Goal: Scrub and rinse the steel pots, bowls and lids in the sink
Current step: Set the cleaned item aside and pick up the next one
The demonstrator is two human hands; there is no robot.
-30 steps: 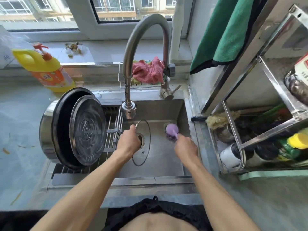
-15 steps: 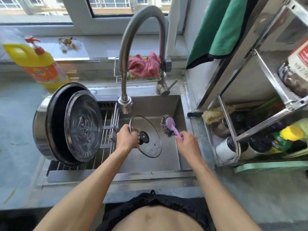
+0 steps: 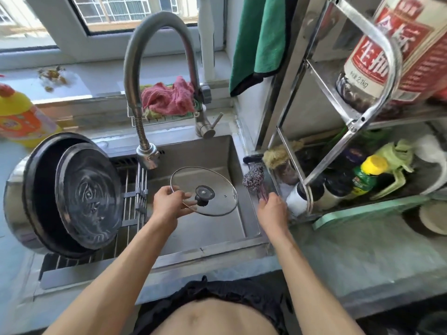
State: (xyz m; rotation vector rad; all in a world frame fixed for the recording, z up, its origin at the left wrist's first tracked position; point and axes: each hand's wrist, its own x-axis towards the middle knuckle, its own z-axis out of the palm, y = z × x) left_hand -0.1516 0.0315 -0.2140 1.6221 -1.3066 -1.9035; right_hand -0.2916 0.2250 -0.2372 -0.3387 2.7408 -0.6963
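My left hand (image 3: 169, 204) holds a round glass lid (image 3: 217, 187) with a black knob by its left rim, nearly flat above the steel sink (image 3: 217, 151). My right hand (image 3: 272, 209) grips the purple handle of a steel-wool scrubber (image 3: 254, 176), whose wire head sits at the sink's right edge, away from the lid. A large steel pot (image 3: 17, 201) lies on its side on the drain rack (image 3: 135, 189) at the left, with a dark embossed steel lid (image 3: 89, 197) leaning in its mouth.
The tall faucet (image 3: 154, 32) arches over the sink, its spray head just above the lid. A yellow detergent bottle (image 3: 17, 117) stands far left. A pink cloth (image 3: 167, 97) lies in a wire caddy behind. A steel shelf rack (image 3: 350, 122) with bottles crowds the right side.
My left hand has lifted the glass lid out of the sink bottom and turned it from upright to nearly flat. My right hand has carried the scrubber from mid-sink to the right edge.
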